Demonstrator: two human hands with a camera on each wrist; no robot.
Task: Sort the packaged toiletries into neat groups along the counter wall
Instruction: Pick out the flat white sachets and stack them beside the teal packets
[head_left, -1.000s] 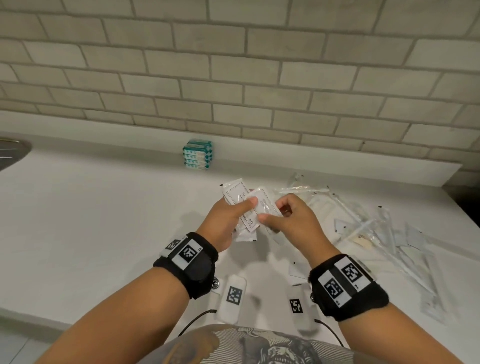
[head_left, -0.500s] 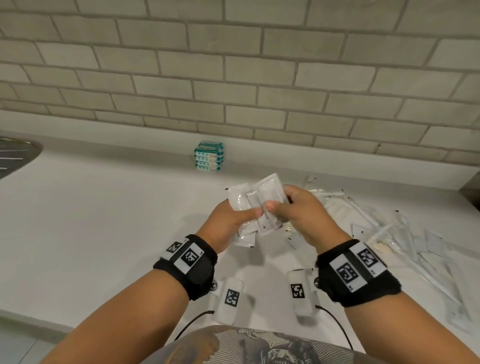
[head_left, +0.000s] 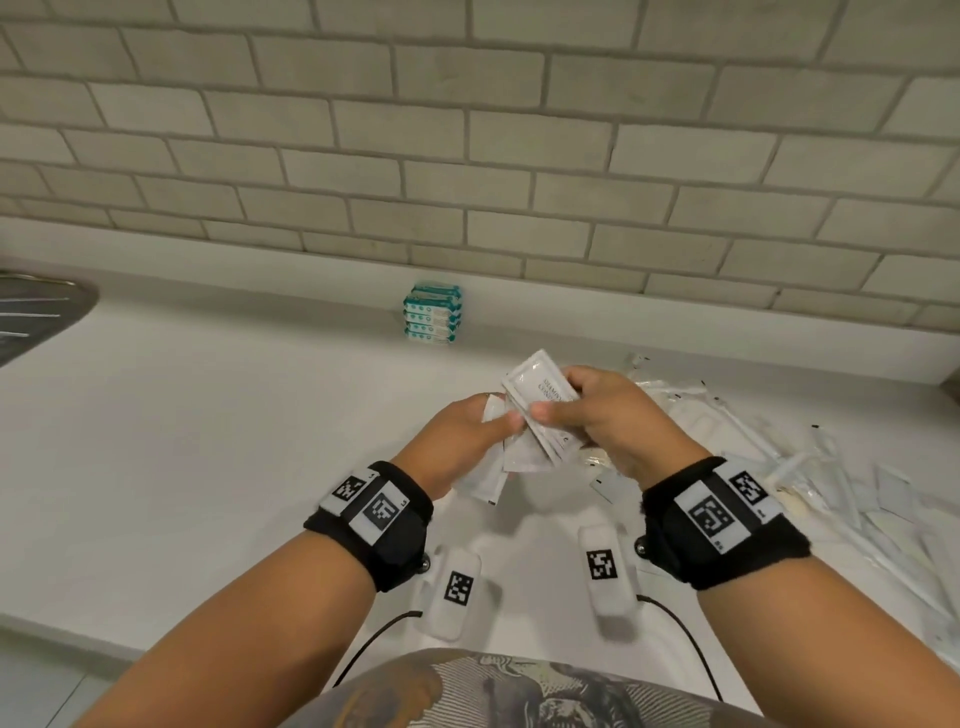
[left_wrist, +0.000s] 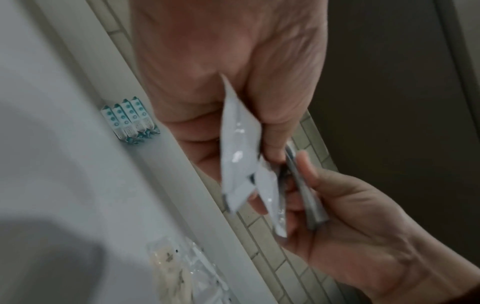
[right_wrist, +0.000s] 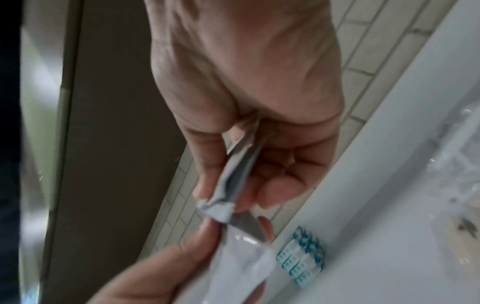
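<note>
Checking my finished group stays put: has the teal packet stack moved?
No. The teal packet stack still sits against the ledge under the brick wall; only the camera shifted.

Four teal-and-white packets (head_left: 432, 314) stacked; several white sachets (head_left: 535, 410) held.

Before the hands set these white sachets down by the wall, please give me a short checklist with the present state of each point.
1. White sachets held by both hands: ok, left hand and right hand pinch them.
2. Sachets squared into one stack: not ok, fanned.
3. Free wall space beside the teal packets: ok.
4. Teal packets stacked neatly: ok.
5. Loose clear-wrapped items sorted: not ok.
6. Sachet count: cannot tell.
</note>
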